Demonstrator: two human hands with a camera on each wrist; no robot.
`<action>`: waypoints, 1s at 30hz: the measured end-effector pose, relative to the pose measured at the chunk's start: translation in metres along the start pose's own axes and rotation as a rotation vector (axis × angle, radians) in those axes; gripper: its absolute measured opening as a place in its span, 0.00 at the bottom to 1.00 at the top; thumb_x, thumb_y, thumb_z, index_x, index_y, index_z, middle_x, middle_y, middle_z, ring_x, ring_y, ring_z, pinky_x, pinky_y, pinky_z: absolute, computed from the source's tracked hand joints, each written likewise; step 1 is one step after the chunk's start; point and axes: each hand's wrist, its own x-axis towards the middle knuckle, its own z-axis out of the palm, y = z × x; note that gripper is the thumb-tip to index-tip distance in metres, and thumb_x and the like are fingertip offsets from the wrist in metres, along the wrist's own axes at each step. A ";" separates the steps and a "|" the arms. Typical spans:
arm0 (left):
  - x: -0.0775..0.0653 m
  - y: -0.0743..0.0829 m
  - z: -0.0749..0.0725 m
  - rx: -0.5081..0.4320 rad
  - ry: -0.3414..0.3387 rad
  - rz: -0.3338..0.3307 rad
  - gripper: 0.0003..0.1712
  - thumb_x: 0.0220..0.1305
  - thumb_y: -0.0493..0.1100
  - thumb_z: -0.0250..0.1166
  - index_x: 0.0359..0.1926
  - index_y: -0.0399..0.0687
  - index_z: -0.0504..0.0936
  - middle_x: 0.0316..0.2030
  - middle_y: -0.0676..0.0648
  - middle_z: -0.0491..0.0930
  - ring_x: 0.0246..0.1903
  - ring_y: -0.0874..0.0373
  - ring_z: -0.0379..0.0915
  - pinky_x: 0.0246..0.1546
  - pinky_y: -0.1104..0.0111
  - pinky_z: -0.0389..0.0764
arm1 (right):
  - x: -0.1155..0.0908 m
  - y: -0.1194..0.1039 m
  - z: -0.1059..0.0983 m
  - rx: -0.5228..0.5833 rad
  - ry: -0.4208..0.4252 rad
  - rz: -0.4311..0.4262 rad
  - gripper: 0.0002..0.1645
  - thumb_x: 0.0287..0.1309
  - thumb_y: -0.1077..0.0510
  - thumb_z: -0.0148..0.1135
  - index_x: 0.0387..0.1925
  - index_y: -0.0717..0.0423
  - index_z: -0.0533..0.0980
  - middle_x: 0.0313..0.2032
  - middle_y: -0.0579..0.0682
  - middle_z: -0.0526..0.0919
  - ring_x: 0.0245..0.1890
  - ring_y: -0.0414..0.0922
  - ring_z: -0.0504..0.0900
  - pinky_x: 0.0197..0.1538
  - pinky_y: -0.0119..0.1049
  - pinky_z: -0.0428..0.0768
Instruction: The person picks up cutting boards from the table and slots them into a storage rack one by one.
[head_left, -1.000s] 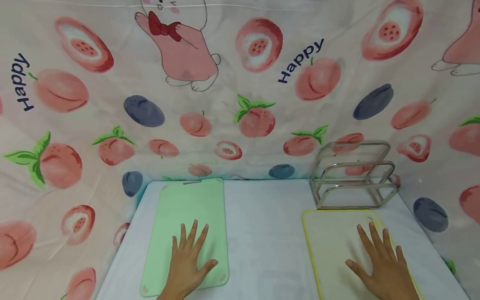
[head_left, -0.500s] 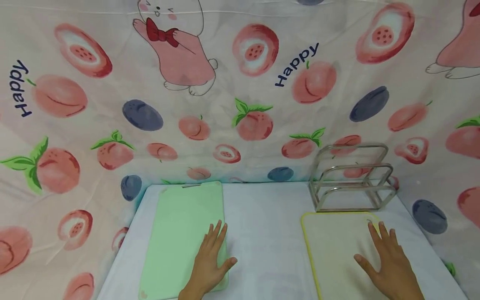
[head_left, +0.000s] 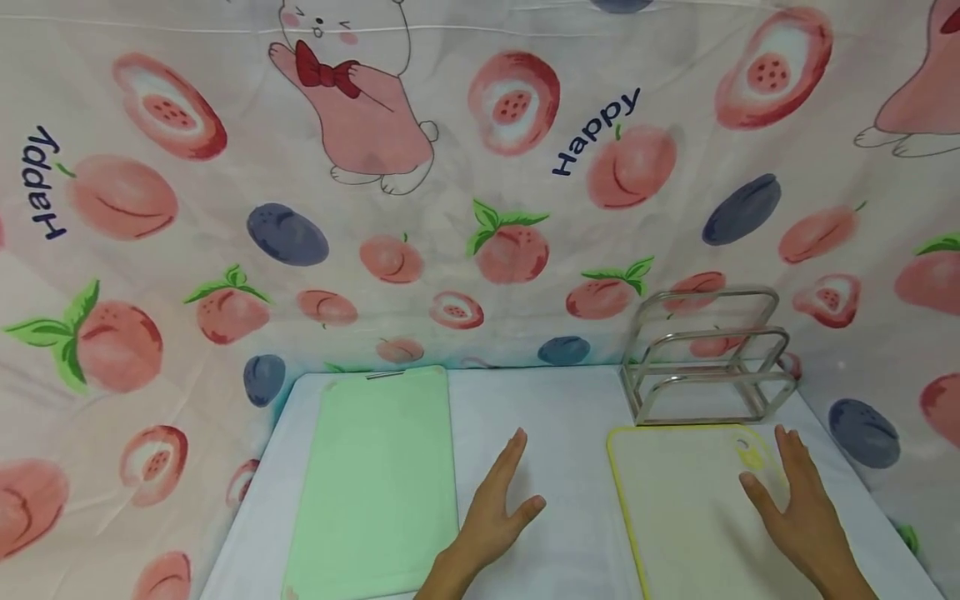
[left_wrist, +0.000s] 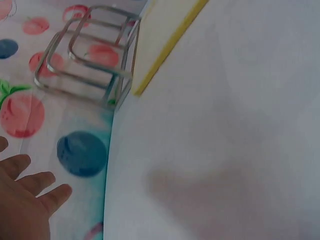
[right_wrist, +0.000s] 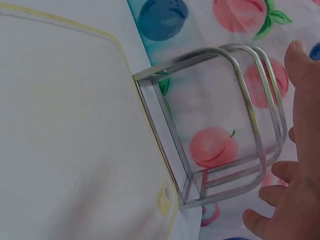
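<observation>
My left hand [head_left: 491,517] hovers over the white tabletop between two boards, fingers straight and thumb apart, holding nothing. A light green cutting board [head_left: 375,483] lies flat to its left. On the right, my right hand [head_left: 806,517] is held above the right edge of a cream cutting board [head_left: 675,500] with a yellow rim, its fingers extended and nothing in them. In the right wrist view that board [right_wrist: 75,115] shows a yellow corner with a hole, near the metal rack [right_wrist: 250,110].
A silver wire rack [head_left: 705,417] with upright loops stands behind the cream board. Fruit-printed cloth [head_left: 420,217] walls the back and both sides of the white table [head_left: 532,408].
My left hand has moved right, from over the green board to the space between the boards, turning edge-on. My right hand has shifted slightly right and turned edge-on too.
</observation>
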 end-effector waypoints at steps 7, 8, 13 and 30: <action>0.017 0.016 0.026 -0.067 -0.038 0.057 0.43 0.69 0.56 0.57 0.75 0.45 0.49 0.73 0.49 0.48 0.71 0.51 0.46 0.67 0.56 0.56 | 0.011 0.010 -0.012 0.031 0.052 0.029 0.45 0.69 0.52 0.50 0.75 0.57 0.37 0.72 0.67 0.35 0.70 0.67 0.35 0.65 0.66 0.36; 0.021 0.018 0.029 -0.063 -0.038 0.066 0.43 0.69 0.57 0.56 0.74 0.45 0.49 0.73 0.49 0.49 0.71 0.52 0.46 0.67 0.56 0.56 | 0.013 0.012 -0.013 0.036 0.055 0.036 0.45 0.69 0.52 0.49 0.74 0.59 0.37 0.72 0.69 0.35 0.70 0.67 0.35 0.66 0.65 0.35; 0.038 0.022 0.041 -0.058 -0.040 0.086 0.42 0.70 0.61 0.52 0.75 0.46 0.50 0.73 0.49 0.50 0.71 0.52 0.47 0.67 0.57 0.56 | 0.025 0.017 -0.014 0.026 0.063 0.104 0.46 0.70 0.48 0.47 0.74 0.62 0.35 0.71 0.70 0.36 0.69 0.68 0.36 0.67 0.63 0.37; 0.081 0.029 0.076 -0.209 -0.027 0.029 0.38 0.71 0.53 0.54 0.74 0.47 0.49 0.72 0.47 0.52 0.70 0.53 0.47 0.66 0.58 0.58 | 0.069 0.033 -0.020 0.232 0.044 0.265 0.42 0.74 0.47 0.35 0.72 0.61 0.28 0.71 0.65 0.28 0.69 0.67 0.32 0.65 0.62 0.39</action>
